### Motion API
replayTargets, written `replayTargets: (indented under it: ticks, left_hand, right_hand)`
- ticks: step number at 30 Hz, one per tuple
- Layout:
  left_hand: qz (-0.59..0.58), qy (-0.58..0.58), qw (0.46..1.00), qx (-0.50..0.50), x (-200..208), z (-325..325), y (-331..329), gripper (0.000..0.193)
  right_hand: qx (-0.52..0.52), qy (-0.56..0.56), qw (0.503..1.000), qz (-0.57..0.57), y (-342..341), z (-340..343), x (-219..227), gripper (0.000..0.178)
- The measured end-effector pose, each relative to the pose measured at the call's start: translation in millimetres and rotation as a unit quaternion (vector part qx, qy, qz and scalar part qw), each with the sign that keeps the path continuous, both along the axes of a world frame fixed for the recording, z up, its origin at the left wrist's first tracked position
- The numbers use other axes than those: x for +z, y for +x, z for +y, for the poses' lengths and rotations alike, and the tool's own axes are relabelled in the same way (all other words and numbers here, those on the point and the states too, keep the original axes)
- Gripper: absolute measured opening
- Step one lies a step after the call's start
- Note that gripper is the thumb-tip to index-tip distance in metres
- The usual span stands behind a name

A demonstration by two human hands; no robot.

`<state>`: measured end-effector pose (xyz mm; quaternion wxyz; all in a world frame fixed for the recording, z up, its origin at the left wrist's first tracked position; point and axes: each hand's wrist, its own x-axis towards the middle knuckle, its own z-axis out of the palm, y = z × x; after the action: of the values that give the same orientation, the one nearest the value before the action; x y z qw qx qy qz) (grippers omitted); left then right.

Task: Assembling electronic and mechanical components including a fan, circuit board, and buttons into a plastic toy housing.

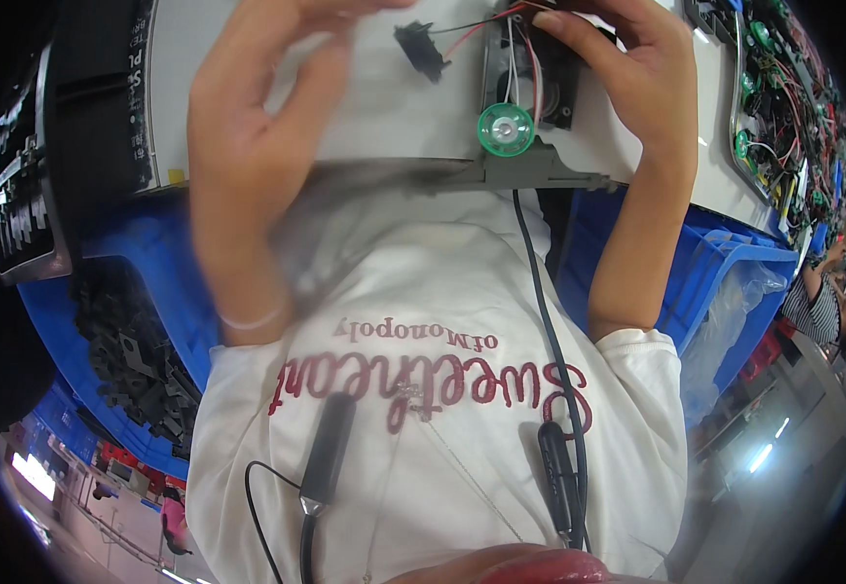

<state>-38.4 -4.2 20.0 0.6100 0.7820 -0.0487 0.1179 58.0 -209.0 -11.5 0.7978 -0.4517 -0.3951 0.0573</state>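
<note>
At the top of the view my right hand (627, 73) is closed, its thumb pressed on thin red, black and white wires (535, 44). Those wires run down to a small round speaker (506, 129) with a green rim. Beside the speaker lies a dark part (561, 92), partly behind the wires. A small black plastic piece (421, 51) hangs on other wires left of my right hand. My left hand (272, 107) is smeared by motion over the white table (384, 117). Its thumb stands apart from the fingers, with nothing seen between; the fingertips are cut off by the top edge.
A grey fixture (540, 167) sits at the table's near edge. Blue bins flank me: black plastic parts (126, 341) fill the left one, a clear bag (725, 321) the right. A tray (742, 117) at right holds several wired speakers. Another person (817, 307) is beyond it.
</note>
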Motion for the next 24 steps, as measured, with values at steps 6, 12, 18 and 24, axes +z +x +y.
replayTargets:
  ticks: [6, 12, 18, 24]
  left_hand:
    - [-0.026, 0.139, 0.990, -0.012, 18, -44, 33, 0.018]
    - [0.022, 0.115, 0.993, -0.028, 0, -54, 44, 0.013]
    - [0.029, 0.105, 0.994, -0.005, -19, -53, 34, 0.017]
    - [-0.023, 0.057, 0.998, 0.033, -23, -46, 17, 0.009]
  right_hand:
    - [-0.426, -0.410, 0.790, -0.162, -40, -42, 33, 0.011]
    - [-0.422, -0.470, 0.759, -0.160, -120, -61, 22, 0.029]
    - [-0.384, -0.479, 0.693, -0.378, -104, -44, -5, 0.039]
    - [-0.431, -0.438, 0.723, -0.315, -100, -52, 13, 0.032]
